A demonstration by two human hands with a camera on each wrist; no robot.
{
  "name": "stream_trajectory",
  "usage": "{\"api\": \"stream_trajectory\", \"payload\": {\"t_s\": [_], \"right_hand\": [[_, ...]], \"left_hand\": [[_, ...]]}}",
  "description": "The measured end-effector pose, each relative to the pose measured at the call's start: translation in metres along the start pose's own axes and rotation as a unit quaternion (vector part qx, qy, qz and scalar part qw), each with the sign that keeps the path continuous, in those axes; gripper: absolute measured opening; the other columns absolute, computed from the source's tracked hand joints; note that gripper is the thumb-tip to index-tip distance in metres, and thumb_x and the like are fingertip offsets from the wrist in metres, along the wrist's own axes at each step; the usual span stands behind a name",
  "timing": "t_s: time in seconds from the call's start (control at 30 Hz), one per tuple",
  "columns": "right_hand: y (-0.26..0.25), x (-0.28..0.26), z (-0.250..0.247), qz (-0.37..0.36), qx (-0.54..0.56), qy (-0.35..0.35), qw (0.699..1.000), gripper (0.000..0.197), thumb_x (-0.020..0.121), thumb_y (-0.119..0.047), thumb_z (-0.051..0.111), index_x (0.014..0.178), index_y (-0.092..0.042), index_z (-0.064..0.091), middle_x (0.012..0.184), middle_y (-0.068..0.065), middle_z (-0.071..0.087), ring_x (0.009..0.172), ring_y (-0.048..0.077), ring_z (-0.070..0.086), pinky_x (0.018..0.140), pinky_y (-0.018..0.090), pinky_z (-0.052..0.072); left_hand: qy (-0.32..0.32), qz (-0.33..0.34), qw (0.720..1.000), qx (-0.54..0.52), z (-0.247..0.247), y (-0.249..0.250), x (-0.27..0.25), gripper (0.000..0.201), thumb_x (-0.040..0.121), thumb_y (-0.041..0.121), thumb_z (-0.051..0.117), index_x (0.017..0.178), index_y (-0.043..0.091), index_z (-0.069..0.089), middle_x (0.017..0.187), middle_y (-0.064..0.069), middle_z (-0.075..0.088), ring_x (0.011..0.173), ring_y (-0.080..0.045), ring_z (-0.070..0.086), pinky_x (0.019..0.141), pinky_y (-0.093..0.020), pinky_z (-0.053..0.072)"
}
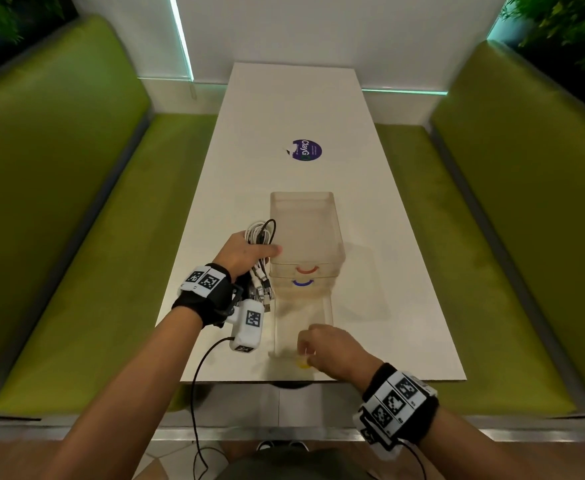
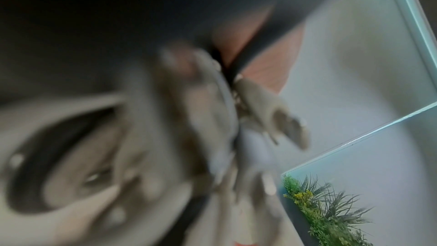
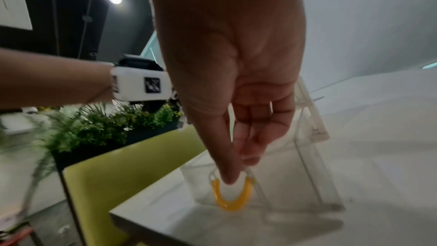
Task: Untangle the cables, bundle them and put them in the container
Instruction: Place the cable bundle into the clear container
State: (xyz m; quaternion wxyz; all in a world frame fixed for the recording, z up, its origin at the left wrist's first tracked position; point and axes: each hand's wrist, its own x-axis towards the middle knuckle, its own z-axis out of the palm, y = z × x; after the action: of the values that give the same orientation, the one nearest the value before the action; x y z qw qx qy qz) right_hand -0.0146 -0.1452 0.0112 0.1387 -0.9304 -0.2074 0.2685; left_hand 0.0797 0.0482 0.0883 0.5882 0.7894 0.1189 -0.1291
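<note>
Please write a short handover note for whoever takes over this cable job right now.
Left hand: holds the cable bundle in its grip, beside the clear drawer unit.
Right hand: pinches the yellow handle of the bottom drawer, which is pulled out toward the near table edge.
Done: cables gathered in one hand.
Left: put the bundle in the open drawer, then probably push it shut.

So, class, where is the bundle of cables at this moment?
In the head view the bundle of cables is held in the left hand, above the white table and against the left side of the clear drawer container.
</note>
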Motion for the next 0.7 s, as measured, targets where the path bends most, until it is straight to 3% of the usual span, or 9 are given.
{"api": "stream_trajectory", "payload": {"t_s": [0.13,0.23,0.37,0.47,0.57,0.63,0.7], "right_hand": [[0.001,-0.009,-0.004,-0.018,0.027,-0.020,0.999,0.026,0.088,-0.016,0.059,0.114,-0.016,0.061,0.113,0.006,0.058,0.101,0.023,0.058,0.081,0.030,0.043],[-0.001,-0.017,-0.023,-0.025,0.155,0.049,0.986,0.043,0.085,-0.036,0.066,0.124,-0.020,0.057,0.118,0.000,0.057,0.098,0.015,0.058,0.085,0.027,0.047],[-0.020,-0.024,-0.065,-0.035,0.356,0.161,0.920,0.073,0.078,-0.054,0.065,0.139,-0.022,0.042,0.131,-0.006,0.050,0.114,0.011,0.052,0.097,0.031,0.047],[-0.042,-0.020,-0.089,-0.076,0.441,0.113,0.887,0.102,0.066,-0.065,0.065,0.149,-0.026,0.021,0.146,-0.008,0.039,0.131,0.007,0.039,0.107,0.029,0.039],[-0.059,-0.015,-0.096,-0.137,0.487,0.080,0.859,0.103,0.069,-0.041,0.079,0.149,-0.028,0.017,0.144,-0.007,0.043,0.134,0.006,0.039,0.112,0.031,0.035],[-0.062,-0.018,-0.101,-0.146,0.503,0.076,0.849,0.106,0.068,-0.026,0.083,0.149,-0.027,0.015,0.142,-0.004,0.046,0.134,0.007,0.040,0.114,0.038,0.032],[-0.061,-0.026,-0.106,-0.168,0.484,0.067,0.856,0.101,0.072,-0.012,0.081,0.148,-0.021,0.015,0.138,-0.003,0.047,0.132,0.008,0.042,0.113,0.034,0.034]], "left_hand": [[-0.007,0.001,1.000,0.007,-0.001,-0.002,0.001,0.019,0.077,0.022,0.077,0.084,0.009,0.065,0.070,-0.002,0.065,0.059,-0.016,0.061,0.056,-0.022,0.046],[0.012,0.017,1.000,-0.002,-0.006,-0.002,-0.006,0.022,0.076,0.024,0.079,0.087,0.014,0.063,0.074,0.000,0.066,0.065,-0.015,0.060,0.060,-0.025,0.045],[0.075,0.086,0.991,-0.065,-0.009,0.002,-0.038,0.020,0.077,0.015,0.078,0.088,0.016,0.061,0.076,0.003,0.065,0.068,-0.013,0.061,0.063,-0.024,0.048],[0.046,0.147,0.977,-0.145,0.005,0.012,-0.070,0.018,0.079,0.004,0.074,0.089,0.010,0.060,0.074,-0.001,0.066,0.068,-0.016,0.063,0.063,-0.028,0.052],[-0.003,0.187,0.945,-0.269,0.029,0.016,-0.092,0.035,0.074,0.016,0.076,0.102,0.001,0.060,0.091,-0.016,0.065,0.090,-0.027,0.064,0.082,-0.042,0.054],[-0.009,0.199,0.923,-0.330,0.039,0.017,-0.100,0.045,0.071,0.027,0.077,0.108,0.008,0.061,0.104,-0.012,0.066,0.106,-0.025,0.062,0.097,-0.045,0.048],[-0.020,0.219,0.916,-0.335,0.046,0.016,-0.105,0.064,0.072,0.046,0.077,0.123,0.012,0.055,0.126,-0.006,0.062,0.125,-0.022,0.053,0.107,-0.045,0.039]]}}
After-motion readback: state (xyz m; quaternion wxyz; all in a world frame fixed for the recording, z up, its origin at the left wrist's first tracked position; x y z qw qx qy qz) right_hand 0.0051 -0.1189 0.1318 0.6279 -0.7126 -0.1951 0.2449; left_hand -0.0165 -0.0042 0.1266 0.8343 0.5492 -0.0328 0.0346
